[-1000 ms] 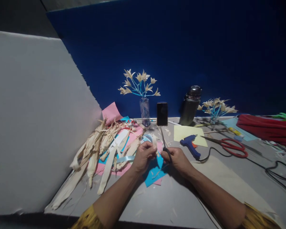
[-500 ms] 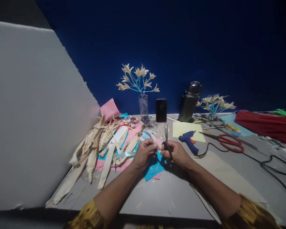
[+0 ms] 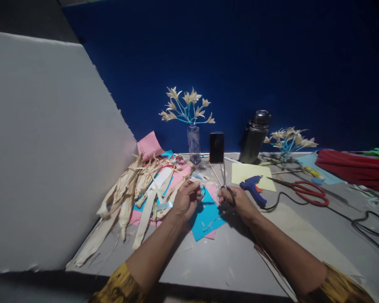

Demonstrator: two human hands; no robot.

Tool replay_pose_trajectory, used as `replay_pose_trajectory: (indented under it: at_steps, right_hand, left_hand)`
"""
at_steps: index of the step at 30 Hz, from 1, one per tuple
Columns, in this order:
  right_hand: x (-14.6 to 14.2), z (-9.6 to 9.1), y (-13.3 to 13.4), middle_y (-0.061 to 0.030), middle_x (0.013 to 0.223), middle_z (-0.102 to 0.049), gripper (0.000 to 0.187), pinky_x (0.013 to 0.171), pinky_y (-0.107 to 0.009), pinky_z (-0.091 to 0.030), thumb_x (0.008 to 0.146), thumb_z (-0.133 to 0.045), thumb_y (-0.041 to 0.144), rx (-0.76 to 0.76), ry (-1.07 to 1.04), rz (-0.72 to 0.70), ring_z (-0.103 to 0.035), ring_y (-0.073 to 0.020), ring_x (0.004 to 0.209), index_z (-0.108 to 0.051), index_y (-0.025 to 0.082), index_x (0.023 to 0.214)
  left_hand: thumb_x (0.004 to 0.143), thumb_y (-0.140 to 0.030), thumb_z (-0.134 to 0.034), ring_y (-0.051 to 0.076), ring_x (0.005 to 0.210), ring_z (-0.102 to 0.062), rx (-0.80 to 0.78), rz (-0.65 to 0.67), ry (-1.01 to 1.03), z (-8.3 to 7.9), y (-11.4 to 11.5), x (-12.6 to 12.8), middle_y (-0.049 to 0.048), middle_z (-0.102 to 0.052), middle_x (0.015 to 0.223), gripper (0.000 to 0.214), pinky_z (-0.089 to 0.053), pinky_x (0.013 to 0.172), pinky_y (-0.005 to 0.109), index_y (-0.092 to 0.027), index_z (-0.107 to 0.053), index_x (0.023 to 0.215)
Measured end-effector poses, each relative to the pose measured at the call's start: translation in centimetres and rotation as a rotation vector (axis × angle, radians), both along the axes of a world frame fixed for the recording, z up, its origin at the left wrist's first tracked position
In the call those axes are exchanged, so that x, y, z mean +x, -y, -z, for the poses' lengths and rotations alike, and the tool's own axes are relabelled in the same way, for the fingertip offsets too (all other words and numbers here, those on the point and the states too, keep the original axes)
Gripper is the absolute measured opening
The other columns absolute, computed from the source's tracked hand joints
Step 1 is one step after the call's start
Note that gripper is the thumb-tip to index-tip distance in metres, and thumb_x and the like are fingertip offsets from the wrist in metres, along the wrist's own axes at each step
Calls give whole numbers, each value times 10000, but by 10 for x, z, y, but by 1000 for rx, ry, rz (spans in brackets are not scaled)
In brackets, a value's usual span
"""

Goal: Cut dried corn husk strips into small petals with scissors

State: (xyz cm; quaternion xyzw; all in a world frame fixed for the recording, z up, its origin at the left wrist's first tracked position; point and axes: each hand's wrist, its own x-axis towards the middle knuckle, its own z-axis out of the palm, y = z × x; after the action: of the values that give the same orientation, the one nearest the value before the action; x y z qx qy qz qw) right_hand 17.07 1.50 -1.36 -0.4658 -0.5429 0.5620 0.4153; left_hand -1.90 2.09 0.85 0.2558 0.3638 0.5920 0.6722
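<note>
Both forearms extended from patterned sleeves over the near edge of the grey table, angled inward. The left hand had its fingertips pinched on a pale strip, raised above the work area. The right hand, apart from the left, was gripped round the handles of the black-handled scissors, blades pointing away from the wearer and slightly parted. A blue sheet lay below and between the hands, bearing scraps. On the left, dry husks were heaped over coloured paper; on the right lay a glue gun and red-handled scissors. Farther back stood a flower vase, a phone and a dark flask. A blue panel bounded the rear, a white panel the left.
</note>
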Motion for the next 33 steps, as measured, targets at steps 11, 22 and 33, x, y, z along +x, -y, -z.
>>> replay_pose_trajectory:
  at_steps: [11,22,33]
  right_hand:
    - [-22,4,20,30,588,-450,444,516,-248,-298,763,-712,535,-7,139,-275,-379,-96,553,-488,175,634]
    - [-25,7,22,17,569,-485,567,496,-254,-283,661,-747,689,-149,-67,-207,-386,-93,514,-542,161,629]
    - [-21,14,19,18,489,-481,506,444,-235,-245,771,-686,604,-149,8,-227,-383,-84,437,-533,170,562]
  left_hand:
    - [680,-157,-819,53,520,-454,-92,2,272,0,-4,-3,-37,-529,697,322,-329,434,167,-168,-516,787]
    - [683,-151,-805,70,563,-515,-60,77,164,6,7,11,-38,-532,698,307,-378,452,173,-171,-514,779]
    - [647,-176,-795,76,568,-522,-97,58,153,5,5,8,-14,-584,730,292,-377,472,190,-163,-534,778]
